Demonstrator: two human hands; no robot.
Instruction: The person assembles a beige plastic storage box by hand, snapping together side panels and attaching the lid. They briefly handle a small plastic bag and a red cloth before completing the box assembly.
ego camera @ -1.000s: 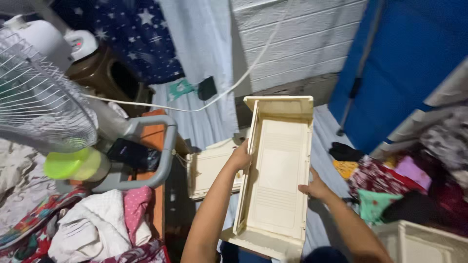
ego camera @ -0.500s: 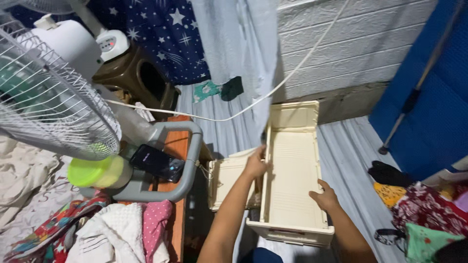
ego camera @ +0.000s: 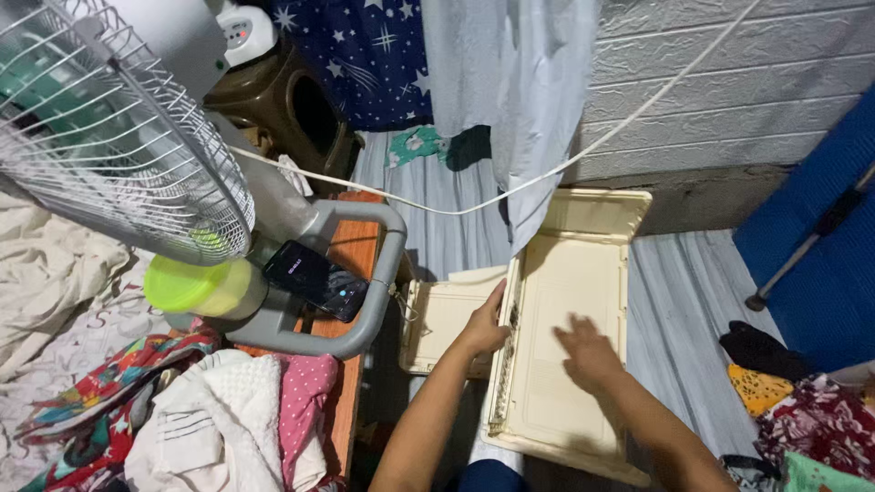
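A long cream plastic tray (ego camera: pixel 583 264) lies on the grey striped floor in front of me, its open side up. My left hand (ego camera: pixel 483 326) grips its left rim about halfway along. My right hand (ego camera: pixel 588 351) is blurred, flat and open, over the tray's inner bottom near the right wall. A second, smaller cream plastic piece (ego camera: pixel 442 319) lies just left of the tray, partly under my left hand.
A white pedestal fan (ego camera: pixel 118 146) with a grey base stands at the left; a black phone (ego camera: pixel 314 281) and a yellow-green tub (ego camera: pixel 205 287) rest on it. Clothes pile up lower left and at the right. A white cord crosses in front of the block wall. Blue panel at right.
The view has dropped and shifted right. My right hand has let go of the tray's right rim and moved inward over its bottom. My left hand stays on the left rim.
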